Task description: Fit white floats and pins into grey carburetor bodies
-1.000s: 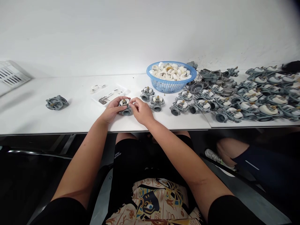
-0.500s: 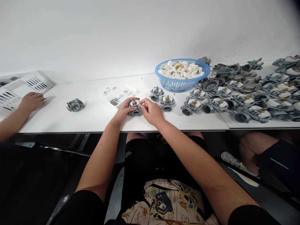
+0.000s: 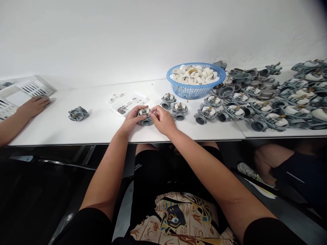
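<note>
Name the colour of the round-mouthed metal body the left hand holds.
The metal body is grey, best seen in the head view.

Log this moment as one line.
Left hand: gripping grey casting; Right hand: at casting's right side, grasp unclear; Blue basket: white parts inside; White tray: metal pins inside

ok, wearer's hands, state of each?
Left hand: closed around the left side of a gray metal part.
Right hand: closed in a pinch at the part's right edge; anything small held can't be told.
</note>
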The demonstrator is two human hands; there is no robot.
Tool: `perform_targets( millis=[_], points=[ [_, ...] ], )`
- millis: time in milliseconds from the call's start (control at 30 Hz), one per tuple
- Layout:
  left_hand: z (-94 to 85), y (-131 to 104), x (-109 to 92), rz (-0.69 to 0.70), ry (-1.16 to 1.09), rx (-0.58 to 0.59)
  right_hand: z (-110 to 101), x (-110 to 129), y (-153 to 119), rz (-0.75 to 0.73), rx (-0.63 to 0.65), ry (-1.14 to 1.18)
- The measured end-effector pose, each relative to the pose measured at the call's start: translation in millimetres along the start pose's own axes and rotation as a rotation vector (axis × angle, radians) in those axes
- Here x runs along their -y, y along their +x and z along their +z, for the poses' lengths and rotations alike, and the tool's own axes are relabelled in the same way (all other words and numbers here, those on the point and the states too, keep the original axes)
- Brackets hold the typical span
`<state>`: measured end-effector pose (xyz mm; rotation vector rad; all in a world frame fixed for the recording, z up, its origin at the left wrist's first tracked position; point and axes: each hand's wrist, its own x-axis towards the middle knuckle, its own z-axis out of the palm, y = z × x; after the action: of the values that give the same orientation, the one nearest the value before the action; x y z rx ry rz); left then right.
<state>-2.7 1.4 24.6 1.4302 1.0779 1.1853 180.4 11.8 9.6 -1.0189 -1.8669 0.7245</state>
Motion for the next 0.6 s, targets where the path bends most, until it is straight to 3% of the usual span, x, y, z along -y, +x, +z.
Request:
perform_targets(
  millis=[300, 467, 600],
  points=[
    [-3.0, 1.5, 5.0, 0.050, 0.005, 0.014, 0.6, 0.4, 1.3, -0.039, 0.001, -0.054],
    [-5.2, 3.6, 7.9, -0.048, -0.065, 0.009, -0.1, 0.1, -0.3, -0.033, 0.017, -0.080],
    [-5.2, 3.6, 7.3, 0.016, 0.064, -0.019, -1.6, 1.2, -1.8, -0.041, 0.029, -0.079]
  ],
)
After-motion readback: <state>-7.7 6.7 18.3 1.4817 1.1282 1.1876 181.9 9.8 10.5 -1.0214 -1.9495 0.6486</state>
